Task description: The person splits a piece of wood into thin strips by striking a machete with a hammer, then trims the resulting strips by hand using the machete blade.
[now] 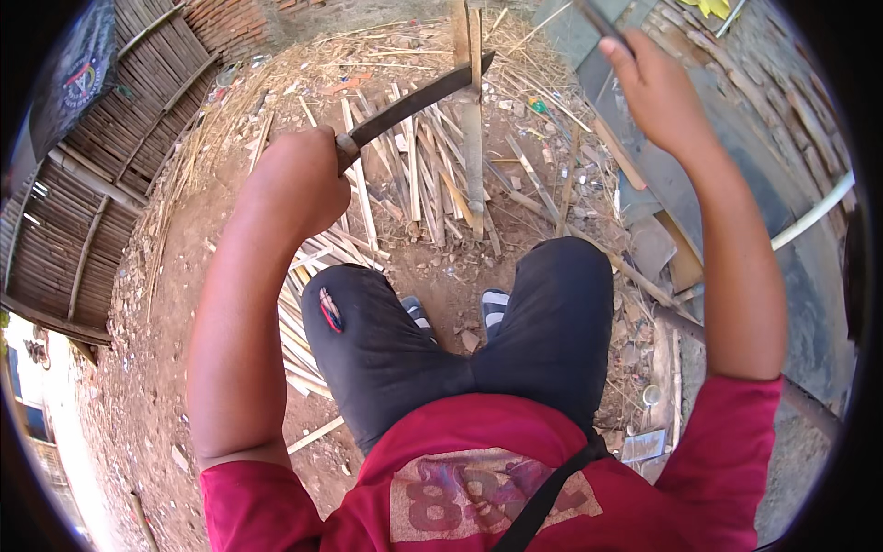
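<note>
My left hand (299, 184) is closed around the short handle of a machete (414, 103), left of centre. Its long dark blade slants up to the right, and the tip end meets an upright bamboo strip (475, 166). Above the blade the strip shows as two pieces with a gap between them; whether the edge is in the split or only against it, I cannot tell. My right hand (658, 97) is raised at the upper right, fingers wrapped around a dark bar-like tool (602, 23). The tool's far end runs out of the picture, apart from the machete.
Many cut bamboo strips (414, 175) lie on the dirt beyond my knees, with more strips (303, 322) beside my left leg. Dry shavings (303, 69) cover the ground further off. A woven bamboo wall (138, 101) stands left; dark sheets (773, 248) and poles lie right.
</note>
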